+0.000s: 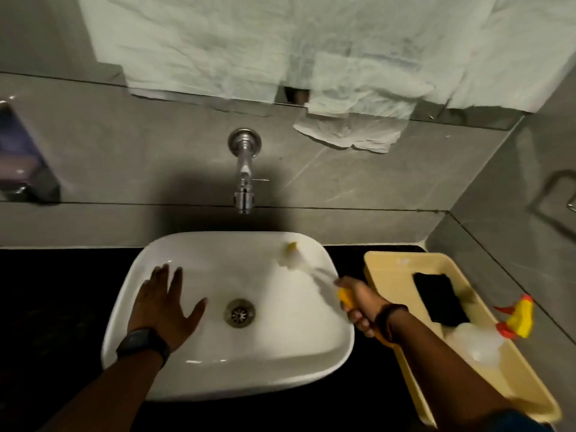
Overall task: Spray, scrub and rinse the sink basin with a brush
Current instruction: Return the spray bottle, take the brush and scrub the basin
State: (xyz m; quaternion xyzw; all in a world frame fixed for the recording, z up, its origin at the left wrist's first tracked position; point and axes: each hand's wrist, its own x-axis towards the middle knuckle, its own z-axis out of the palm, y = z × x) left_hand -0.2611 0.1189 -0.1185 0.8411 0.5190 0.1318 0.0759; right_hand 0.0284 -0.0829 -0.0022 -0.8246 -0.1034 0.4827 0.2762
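A white sink basin sits on a black counter, with a metal drain at its middle. My right hand grips the yellow handle of a brush; its white bristle head, blurred, rests against the basin's far right inner wall. My left hand lies flat with fingers spread on the basin's left inner slope. A spray bottle with a yellow and orange trigger lies in the tray at right.
A chrome tap juts from the grey tiled wall above the basin. A beige tray on the counter at right also holds a black sponge. White paper covers the mirror above. A soap dispenser hangs at left.
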